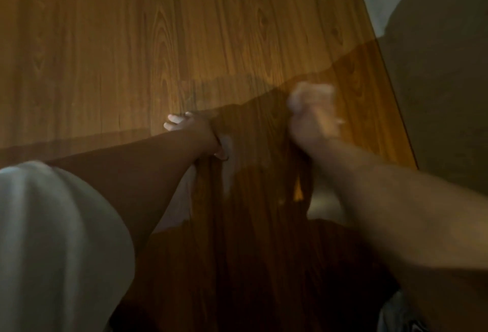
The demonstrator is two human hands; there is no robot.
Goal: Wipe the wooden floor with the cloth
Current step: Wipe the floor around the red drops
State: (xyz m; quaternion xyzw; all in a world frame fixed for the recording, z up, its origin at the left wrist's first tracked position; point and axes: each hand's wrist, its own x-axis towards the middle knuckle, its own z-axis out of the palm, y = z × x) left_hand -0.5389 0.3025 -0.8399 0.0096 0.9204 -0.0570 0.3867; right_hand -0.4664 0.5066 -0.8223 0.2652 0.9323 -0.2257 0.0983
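The hands reach out over the floor [132, 41], set apart. The left hand [200, 130] seems to grip the pale cloth [229, 157], which bunches under and just beside it. The right hand [314, 115] is a blurred fist; whether it holds anything I cannot tell.

From my feed, the left arm [148, 173] comes out of a loose, short white sleeve [52, 239] at the near left, its fabric creased in soft lengthwise folds. Past the sleeve the forearm is bare down to the left hand [200, 130]. The right arm [396, 212] is bare along all I can see, and smeared by blur towards the right hand [311, 112]. At the near right edge a scrap of grey garment [396, 313] shows; I can't make out more.
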